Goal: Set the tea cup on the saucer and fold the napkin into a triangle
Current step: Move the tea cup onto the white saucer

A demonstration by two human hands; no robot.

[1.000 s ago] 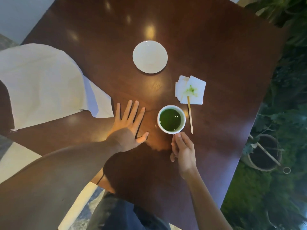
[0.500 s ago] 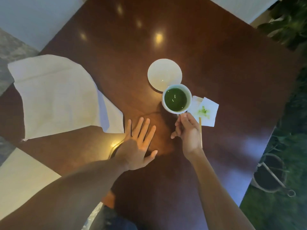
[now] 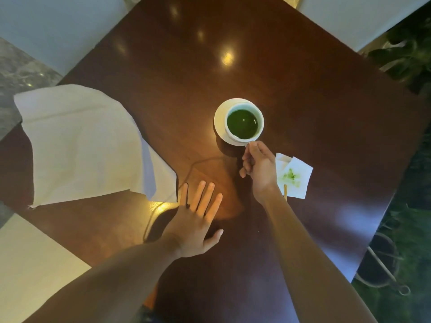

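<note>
A white tea cup (image 3: 244,106) full of dark green tea sits over the white saucer (image 3: 219,123) near the table's middle, toward the saucer's right side. My right hand (image 3: 258,167) pinches the cup's handle at its near rim. Whether the cup rests on the saucer or hovers just above it, I cannot tell. A large white cloth napkin (image 3: 79,145) lies rumpled at the left, partly hanging over the table edge, one corner turned up. My left hand (image 3: 198,220) lies flat on the table, fingers spread, just right of the napkin's near corner.
The dark wooden table (image 3: 303,101) sits diagonally. A small paper napkin with a green stain (image 3: 294,177) and a wooden stick (image 3: 285,191) lie just right of my right wrist. White seats stand at the far corners, with plants and a pot off the right edge.
My right hand has carried the tea cup away from me, from beside the paper napkin to over the saucer. My left hand has stayed flat on the table.
</note>
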